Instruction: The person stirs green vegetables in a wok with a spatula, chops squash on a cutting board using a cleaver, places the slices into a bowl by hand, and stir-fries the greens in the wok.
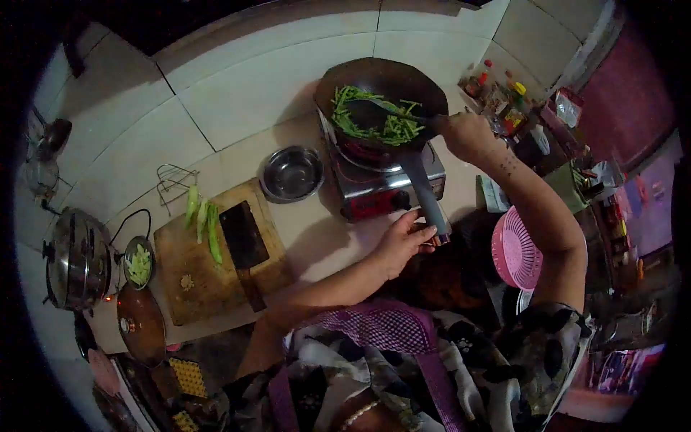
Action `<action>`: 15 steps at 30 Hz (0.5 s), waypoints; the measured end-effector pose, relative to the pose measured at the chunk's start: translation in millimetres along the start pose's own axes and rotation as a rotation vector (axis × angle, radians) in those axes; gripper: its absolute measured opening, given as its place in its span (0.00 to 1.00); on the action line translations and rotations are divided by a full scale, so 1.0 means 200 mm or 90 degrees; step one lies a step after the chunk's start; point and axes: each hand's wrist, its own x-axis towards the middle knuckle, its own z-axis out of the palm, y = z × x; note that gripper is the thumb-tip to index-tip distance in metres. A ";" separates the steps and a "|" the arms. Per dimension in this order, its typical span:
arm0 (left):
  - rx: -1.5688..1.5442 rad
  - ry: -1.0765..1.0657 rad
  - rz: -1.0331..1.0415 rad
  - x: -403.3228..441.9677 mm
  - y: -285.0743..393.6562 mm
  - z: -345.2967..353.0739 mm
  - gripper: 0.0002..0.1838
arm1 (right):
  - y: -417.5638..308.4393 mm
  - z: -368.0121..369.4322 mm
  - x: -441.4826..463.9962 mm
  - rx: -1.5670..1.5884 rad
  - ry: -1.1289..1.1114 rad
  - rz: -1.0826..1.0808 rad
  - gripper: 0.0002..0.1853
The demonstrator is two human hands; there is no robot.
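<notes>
A dark wok (425, 83) sits tilted on a gas stove (381, 194), with cut green vegetable strips (353, 126) inside. Its long grey handle (419, 183) points toward me, and my left hand (403, 246) is closed around the handle's lower end. My right hand (466, 135) grips a dark spatula (410, 114) over the wok's right rim. The spatula's blade lies among the green strips. Part of its grip is hidden inside my fist.
Left of the stove are a steel bowl (291, 174) and a wooden cutting board (194, 288) bearing a cleaver (245, 234) and green stalks (214, 230). A small bowl of cut pieces (138, 263) stands farther left. A pink basket (515, 248) is under my right forearm; bottles (512, 119) stand at right.
</notes>
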 end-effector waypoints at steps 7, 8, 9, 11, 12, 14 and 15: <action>-0.010 -0.028 0.022 0.01 -0.03 -0.03 0.21 | 0.08 -0.09 0.14 -0.056 0.180 0.023 0.12; -0.014 -0.021 0.015 0.00 -0.03 -0.03 0.22 | 0.07 0.00 0.16 -0.098 0.171 -0.009 0.13; -0.010 -0.021 0.009 -0.01 -0.03 -0.03 0.22 | 0.06 0.09 0.18 -0.140 0.160 -0.039 0.14; -0.003 -0.020 0.000 -0.02 -0.02 -0.06 0.21 | 0.01 0.23 0.15 -0.148 0.094 -0.106 0.19; -0.006 0.007 -0.009 -0.03 -0.03 -0.09 0.21 | 0.06 0.33 0.10 -0.185 0.102 -0.152 0.22; -0.025 0.063 -0.024 -0.06 -0.07 -0.16 0.23 | 0.03 0.00 -0.05 -0.145 0.098 -0.079 0.22; -0.055 0.057 -0.028 -0.08 -0.06 -0.20 0.25 | 0.04 -0.15 -0.12 -0.127 0.096 -0.041 0.21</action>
